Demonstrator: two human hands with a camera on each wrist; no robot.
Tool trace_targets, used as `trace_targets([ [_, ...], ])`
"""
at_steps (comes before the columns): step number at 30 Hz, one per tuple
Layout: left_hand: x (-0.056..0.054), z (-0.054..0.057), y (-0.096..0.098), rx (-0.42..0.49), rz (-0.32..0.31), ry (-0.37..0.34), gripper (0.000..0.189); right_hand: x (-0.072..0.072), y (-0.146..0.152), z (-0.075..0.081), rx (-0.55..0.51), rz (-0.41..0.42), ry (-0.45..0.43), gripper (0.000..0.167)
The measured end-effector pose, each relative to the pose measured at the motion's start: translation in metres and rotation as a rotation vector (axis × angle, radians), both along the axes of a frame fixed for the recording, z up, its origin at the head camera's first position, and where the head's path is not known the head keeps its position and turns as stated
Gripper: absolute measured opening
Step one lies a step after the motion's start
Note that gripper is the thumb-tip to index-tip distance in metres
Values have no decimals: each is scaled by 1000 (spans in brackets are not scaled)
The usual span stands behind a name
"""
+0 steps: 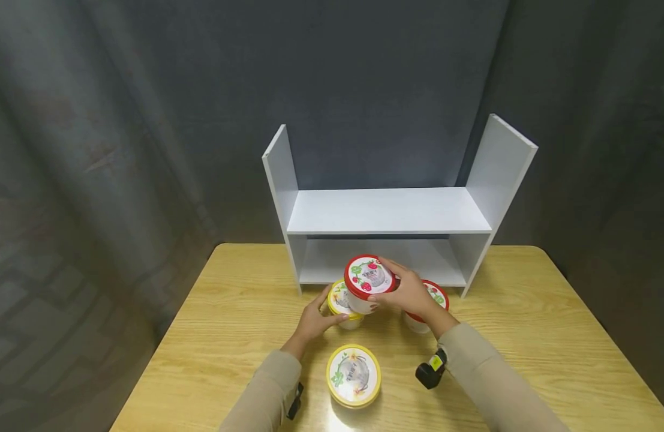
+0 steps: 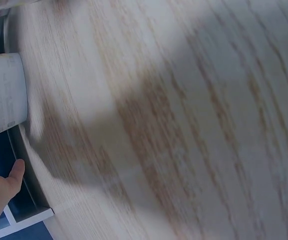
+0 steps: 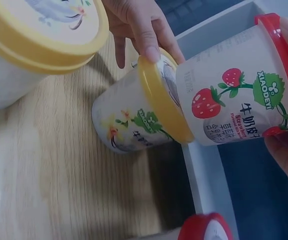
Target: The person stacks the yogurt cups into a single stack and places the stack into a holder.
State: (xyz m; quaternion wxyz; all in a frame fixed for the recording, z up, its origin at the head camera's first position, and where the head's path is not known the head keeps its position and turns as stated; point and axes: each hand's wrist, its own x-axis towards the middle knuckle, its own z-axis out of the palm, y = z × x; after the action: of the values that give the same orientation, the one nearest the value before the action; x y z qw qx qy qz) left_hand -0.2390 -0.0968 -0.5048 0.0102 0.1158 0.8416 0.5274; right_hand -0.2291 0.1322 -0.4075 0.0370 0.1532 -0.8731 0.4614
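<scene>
One red-lidded tub [image 1: 368,276], gripped in right hand [image 1: 409,295]

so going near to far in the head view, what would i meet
Front yellow-lidded tub → back yellow-lidded tub → white shelf → dark curtain.

The gripped vanilla tub [image 1: 339,296] is on the table [image 1: 202,360], the left hand [image 1: 312,323] at its left, the shelf unit [image 1: 388,210] behind it. Before it is the second vanilla tub [image 1: 354,376]; to its right, the standing strawberry tub [image 1: 436,296]; over its right side, the held strawberry tub [image 1: 366,277].
</scene>
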Motion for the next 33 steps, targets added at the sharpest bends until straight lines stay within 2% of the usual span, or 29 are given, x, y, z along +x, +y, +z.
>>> trace_targets([
  [6, 1, 0, -1, 5, 0, 6, 82, -11, -16, 1, 30, 12, -15, 94],
  [14, 3, 0, -1, 5, -7, 4, 82, -22, -29, -3, 78, 74, 39, 96],
  [26, 5, 2, -3, 33, -15, -5, 81, -20, -36, -8, 70, 105, 43, 95],
  [33, 5, 2, -4, -8, -9, -5, 82, -18, -38, -7, 78, 93, 14, 97],
])
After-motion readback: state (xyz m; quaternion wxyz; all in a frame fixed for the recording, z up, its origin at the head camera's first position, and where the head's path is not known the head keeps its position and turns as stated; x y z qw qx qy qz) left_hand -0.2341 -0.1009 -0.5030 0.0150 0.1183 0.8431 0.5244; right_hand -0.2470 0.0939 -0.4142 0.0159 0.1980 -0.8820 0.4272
